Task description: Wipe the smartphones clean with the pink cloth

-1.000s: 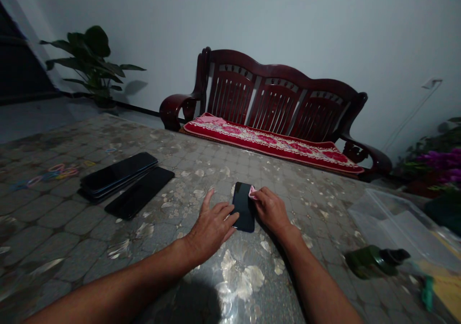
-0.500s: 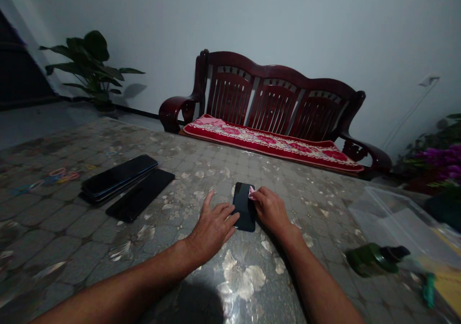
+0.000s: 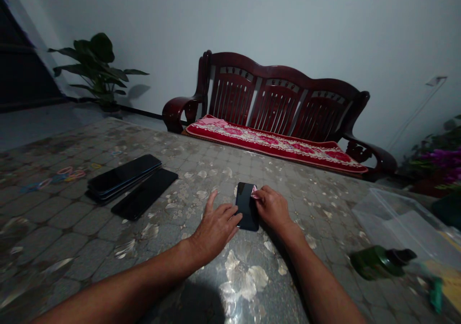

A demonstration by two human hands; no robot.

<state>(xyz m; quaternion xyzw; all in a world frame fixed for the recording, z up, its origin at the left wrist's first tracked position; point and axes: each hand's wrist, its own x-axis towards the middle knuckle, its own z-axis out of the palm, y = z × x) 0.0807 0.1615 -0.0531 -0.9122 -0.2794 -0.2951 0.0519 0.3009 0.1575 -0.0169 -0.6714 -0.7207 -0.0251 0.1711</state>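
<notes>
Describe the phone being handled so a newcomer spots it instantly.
Start at the patterned table before the dark-red wooden bench. Between the left hand and right hand lies a dark-screened phone. It alone has fingers and a pink cloth on it, unlike the phone stack and loose phone further left.
</notes>
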